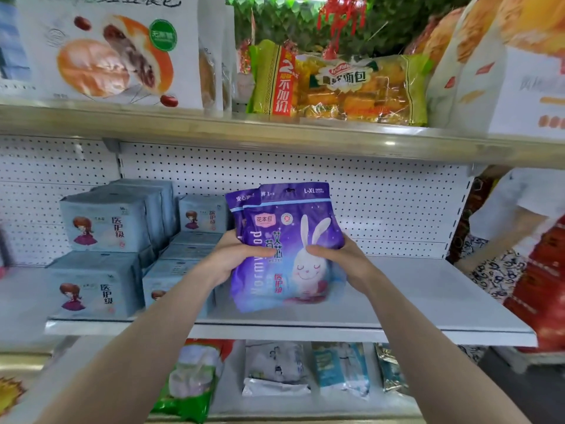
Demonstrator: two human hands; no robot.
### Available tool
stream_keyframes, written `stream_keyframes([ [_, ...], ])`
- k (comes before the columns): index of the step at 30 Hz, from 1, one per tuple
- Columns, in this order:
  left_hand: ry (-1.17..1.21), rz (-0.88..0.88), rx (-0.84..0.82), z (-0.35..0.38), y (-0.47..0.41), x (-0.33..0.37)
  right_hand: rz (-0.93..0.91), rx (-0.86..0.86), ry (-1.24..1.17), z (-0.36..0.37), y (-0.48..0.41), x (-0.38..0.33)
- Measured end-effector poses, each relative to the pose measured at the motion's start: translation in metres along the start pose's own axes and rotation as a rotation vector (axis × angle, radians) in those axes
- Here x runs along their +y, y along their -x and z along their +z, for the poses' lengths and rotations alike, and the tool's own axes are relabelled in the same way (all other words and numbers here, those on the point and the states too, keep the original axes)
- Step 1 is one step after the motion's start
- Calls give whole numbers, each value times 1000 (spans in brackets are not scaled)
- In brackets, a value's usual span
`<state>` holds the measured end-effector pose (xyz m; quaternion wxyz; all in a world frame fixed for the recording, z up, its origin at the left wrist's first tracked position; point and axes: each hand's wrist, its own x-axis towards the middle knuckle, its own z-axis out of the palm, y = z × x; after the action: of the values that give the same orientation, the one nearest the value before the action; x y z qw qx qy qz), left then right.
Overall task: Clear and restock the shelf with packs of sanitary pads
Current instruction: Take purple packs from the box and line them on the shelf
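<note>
Two purple packs of sanitary pads with a white rabbit on the front stand upright, one behind the other, over the white middle shelf. My left hand grips their left side and my right hand grips their right side, thumbs across the front. To the left, grey-blue packs with a cartoon girl are stacked in two layers, and lower stacks sit right beside my left hand.
A pegboard back wall closes the shelf. Bread and snack bags fill the shelf above; assorted packets lie on the shelf below. A person in patterned clothes stands at the right beside red goods.
</note>
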<state>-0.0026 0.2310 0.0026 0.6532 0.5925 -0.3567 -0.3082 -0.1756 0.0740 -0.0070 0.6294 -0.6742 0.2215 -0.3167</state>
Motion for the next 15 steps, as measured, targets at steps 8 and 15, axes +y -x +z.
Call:
stream_keyframes([
  [8,70,14,-59,-11,-4,0,-20,215,-39,-5,-5,15],
  [15,84,10,-27,-30,-8,-8,3,230,-92,7,-9,26],
])
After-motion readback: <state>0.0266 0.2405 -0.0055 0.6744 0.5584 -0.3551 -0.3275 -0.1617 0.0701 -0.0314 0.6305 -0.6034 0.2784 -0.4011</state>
